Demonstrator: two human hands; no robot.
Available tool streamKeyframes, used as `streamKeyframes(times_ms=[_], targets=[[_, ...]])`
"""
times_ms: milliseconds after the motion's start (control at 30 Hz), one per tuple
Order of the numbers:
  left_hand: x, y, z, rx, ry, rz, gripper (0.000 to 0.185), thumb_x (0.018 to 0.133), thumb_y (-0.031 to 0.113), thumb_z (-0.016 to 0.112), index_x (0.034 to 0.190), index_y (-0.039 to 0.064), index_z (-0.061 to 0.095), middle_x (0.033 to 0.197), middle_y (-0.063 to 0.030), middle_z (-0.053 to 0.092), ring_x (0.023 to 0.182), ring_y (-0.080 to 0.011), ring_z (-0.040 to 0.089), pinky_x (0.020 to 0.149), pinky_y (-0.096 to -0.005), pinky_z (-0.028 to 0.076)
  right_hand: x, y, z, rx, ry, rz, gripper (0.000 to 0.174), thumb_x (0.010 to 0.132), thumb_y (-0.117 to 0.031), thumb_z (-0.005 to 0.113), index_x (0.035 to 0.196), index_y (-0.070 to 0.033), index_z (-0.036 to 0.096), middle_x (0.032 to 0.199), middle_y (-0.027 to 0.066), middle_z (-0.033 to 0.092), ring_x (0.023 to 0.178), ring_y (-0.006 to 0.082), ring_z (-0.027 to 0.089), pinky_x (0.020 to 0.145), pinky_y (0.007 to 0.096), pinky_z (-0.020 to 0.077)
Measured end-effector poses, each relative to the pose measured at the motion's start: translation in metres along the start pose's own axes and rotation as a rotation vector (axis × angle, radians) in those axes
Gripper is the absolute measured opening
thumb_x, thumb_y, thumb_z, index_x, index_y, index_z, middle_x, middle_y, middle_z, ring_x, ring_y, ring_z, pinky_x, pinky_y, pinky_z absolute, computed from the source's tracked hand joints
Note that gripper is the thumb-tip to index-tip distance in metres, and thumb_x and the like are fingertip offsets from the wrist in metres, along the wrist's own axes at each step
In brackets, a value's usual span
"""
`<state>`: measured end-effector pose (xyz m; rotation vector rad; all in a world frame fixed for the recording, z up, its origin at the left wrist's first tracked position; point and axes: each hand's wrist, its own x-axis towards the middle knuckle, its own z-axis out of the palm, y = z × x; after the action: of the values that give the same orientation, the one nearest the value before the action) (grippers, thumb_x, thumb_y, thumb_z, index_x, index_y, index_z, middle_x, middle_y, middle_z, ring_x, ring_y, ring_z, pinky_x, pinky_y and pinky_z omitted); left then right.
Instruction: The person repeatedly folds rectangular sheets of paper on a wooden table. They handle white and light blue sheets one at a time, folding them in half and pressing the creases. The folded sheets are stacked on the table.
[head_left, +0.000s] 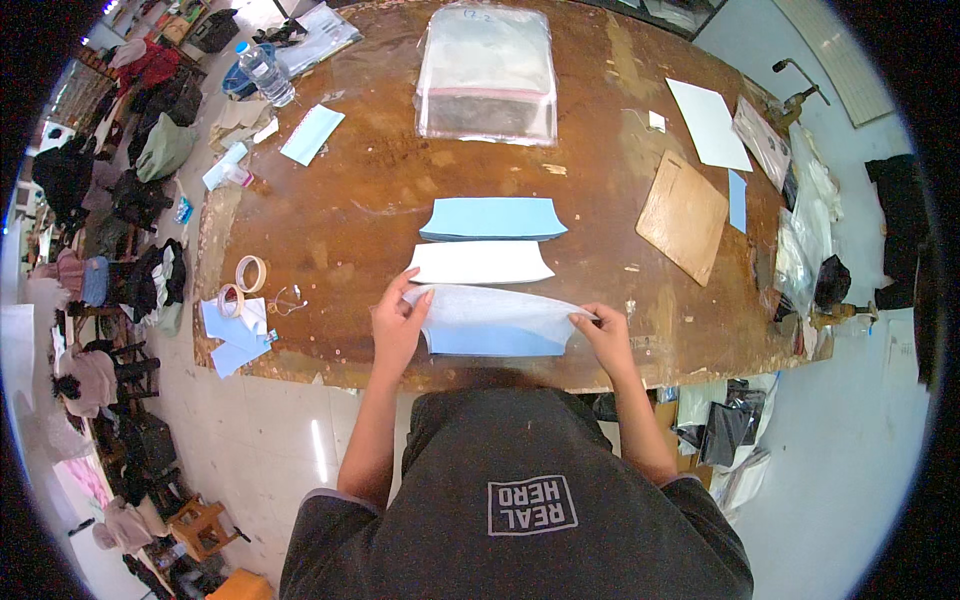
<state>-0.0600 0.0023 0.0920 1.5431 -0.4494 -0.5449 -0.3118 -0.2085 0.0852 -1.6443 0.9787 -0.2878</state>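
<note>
Between my hands is a thin, translucent white sheet (495, 306), held by its two ends over a blue cut piece (495, 341) at the table's near edge. My left hand (401, 315) pinches the sheet's left end between thumb and fingers, its index fingertip close to the white stack. My right hand (604, 334) has the right end between thumb and fingers. Just beyond the sheet lies a stack of white cut pieces (480, 262) with curved sides. Past that sits a similar stack of light blue pieces (493, 218).
Clear plastic bags (487, 67) lie at the far middle of the wooden table (360, 225). On the right are a wooden board (684, 217) and a white sheet (709, 124). Tape rolls (250, 274), blue scraps (236, 341) and a water bottle (266, 75) stand or lie on the left.
</note>
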Motion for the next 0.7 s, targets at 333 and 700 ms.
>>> streamKeyframes(times_ms=[333, 700], targets=[[-0.024, -0.052, -0.002, 0.617, 0.039, 0.065, 0.034, 0.082, 0.015, 0.073, 0.114, 0.006, 0.065, 0.078, -0.0145, 0.065, 0.058, -0.0209, 0.058, 0.059, -0.0334, 0.048, 0.001, 0.038, 0.024, -0.247, 0.085, 0.108, 0.027, 0.082, -0.019, 0.072, 0.094, 0.005, 0.068, 0.069, 0.0107, 0.065, 0.062, 0.0139, 0.059, 0.059, 0.0301, 0.0473], [-0.027, -0.056, -0.009, 0.628, 0.042, 0.003, 0.034, 0.081, 0.013, 0.073, 0.114, 0.008, 0.065, 0.080, -0.0130, 0.066, 0.060, -0.0204, 0.059, 0.062, -0.0336, 0.050, 0.009, 0.046, 0.022, -0.334, 0.094, 0.080, 0.026, 0.081, -0.021, 0.073, 0.093, 0.002, 0.068, 0.071, 0.0141, 0.066, 0.063, 0.0193, 0.062, 0.061, 0.0340, 0.0486]])
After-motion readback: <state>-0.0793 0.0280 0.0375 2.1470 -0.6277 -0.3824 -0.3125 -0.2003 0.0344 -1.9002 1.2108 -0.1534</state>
